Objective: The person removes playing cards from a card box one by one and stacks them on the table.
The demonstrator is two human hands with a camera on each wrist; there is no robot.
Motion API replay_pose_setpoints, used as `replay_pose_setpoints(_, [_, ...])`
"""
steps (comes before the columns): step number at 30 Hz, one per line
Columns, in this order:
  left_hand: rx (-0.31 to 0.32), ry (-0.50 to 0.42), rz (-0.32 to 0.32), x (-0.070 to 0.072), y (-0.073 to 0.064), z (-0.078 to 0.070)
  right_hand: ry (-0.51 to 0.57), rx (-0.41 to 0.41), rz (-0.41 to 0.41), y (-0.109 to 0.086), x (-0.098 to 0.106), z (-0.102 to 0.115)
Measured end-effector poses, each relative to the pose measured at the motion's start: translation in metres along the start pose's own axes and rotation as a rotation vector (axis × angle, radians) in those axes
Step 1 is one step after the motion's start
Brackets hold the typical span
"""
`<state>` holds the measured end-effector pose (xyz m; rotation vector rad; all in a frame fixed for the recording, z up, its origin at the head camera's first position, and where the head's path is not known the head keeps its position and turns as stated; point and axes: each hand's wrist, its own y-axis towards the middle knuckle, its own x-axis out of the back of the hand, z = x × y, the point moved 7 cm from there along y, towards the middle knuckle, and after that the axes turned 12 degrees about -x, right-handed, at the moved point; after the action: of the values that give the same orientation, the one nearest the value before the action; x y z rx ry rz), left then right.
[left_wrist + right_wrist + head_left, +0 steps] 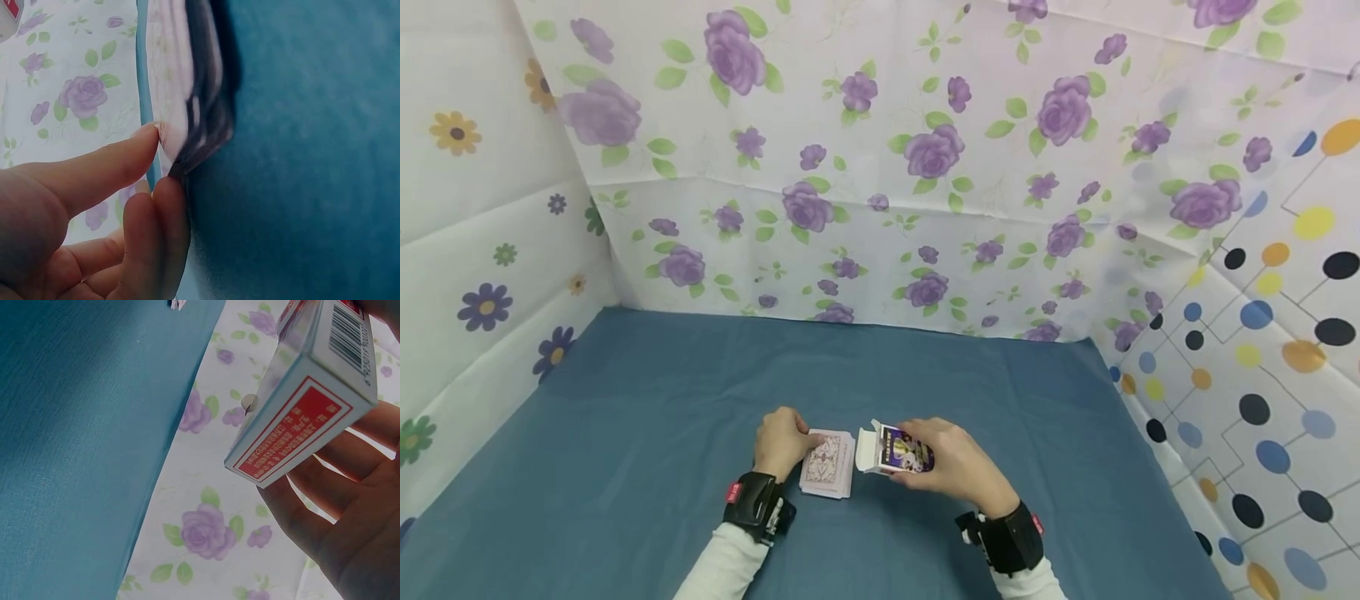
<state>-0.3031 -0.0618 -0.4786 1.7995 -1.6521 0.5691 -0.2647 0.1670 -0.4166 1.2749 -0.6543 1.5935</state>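
At its left edge, a pack of playing cards [826, 468] is pinched by my left hand [781, 442], the patterned red-and-white back facing up. In the left wrist view the thumb lies on one face of the playing cards [172, 81] and fingertips meet the other at a corner; the edges look slightly uneven. My right hand [953, 460] grips a small card box [904, 450] with a dark purple printed face, its white flap open toward the cards. The right wrist view shows the card box [294, 431] from its white end, with a red label and barcode.
A blue cloth [625, 467] covers the table. Behind it hangs a white curtain [865, 225] with purple roses, and patterned sheets close off the left and right sides. Both wrists wear black camera straps [756, 504].
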Motion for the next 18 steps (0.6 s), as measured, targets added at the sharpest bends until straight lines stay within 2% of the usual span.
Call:
replay_pose_setpoints(13, [0.039, 0.049, 0.018, -0.0004, -0.0005, 0.0004, -0.007, 0.005, 0.006, 0.0017, 0.0001, 0.0024])
replay_pose_setpoints(18, [0.021, 0.055, 0.018, 0.0006, -0.0001, -0.0003, -0.002, -0.006, 0.011, 0.0016, 0.0006, 0.0018])
